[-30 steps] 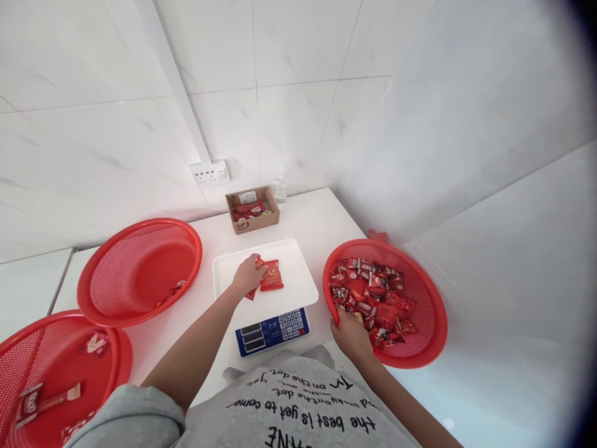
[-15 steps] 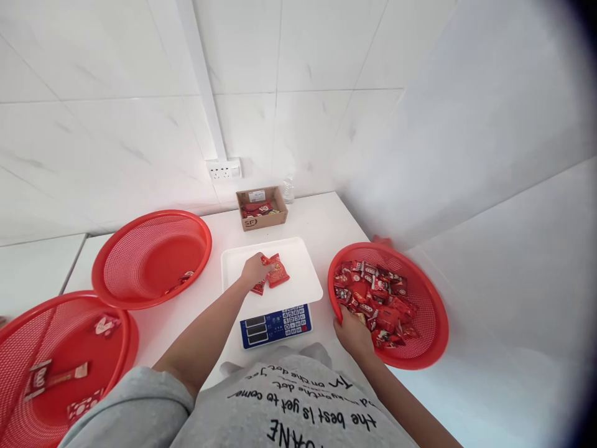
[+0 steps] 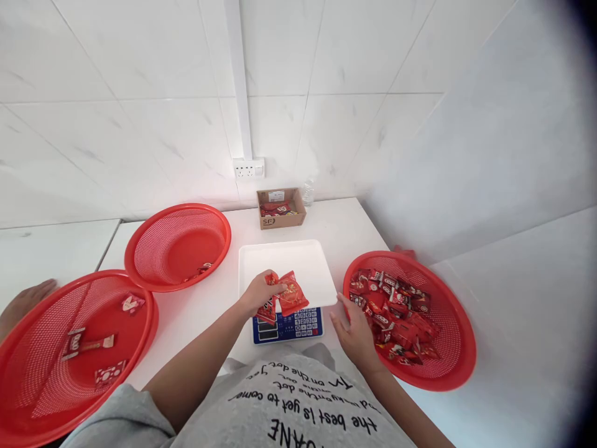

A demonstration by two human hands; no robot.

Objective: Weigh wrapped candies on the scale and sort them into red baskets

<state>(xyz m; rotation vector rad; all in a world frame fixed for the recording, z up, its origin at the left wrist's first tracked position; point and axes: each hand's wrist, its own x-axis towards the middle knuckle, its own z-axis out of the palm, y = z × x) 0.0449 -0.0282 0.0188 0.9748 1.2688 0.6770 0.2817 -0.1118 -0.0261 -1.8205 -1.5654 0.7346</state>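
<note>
Red snack packets [image 3: 293, 295] are pinched in my left hand [image 3: 261, 292], held above the front edge of the white tray [image 3: 289, 255] and partly over the blue keypad of the scale [image 3: 305, 323]. My right hand [image 3: 355, 333] has its fingers apart and holds nothing; it is between the scale and the right-hand red basket [image 3: 459, 348], close to the tray's right front corner. That basket contains a heap of red-wrapped snacks [image 3: 392, 311].
At the back stands a cardboard box [image 3: 282, 221] with red packets, beside a clear bottle [image 3: 308, 191]. Two red baskets, a far one [image 3: 224, 239] and a near one [image 3: 152, 336], hold a few packets at left. Another person's hand [image 3: 28, 305] rests at far left.
My left hand has lifted the packets off the tray and drawn them toward me. My right hand has let go of the right basket's rim. The view has turned slightly left.
</note>
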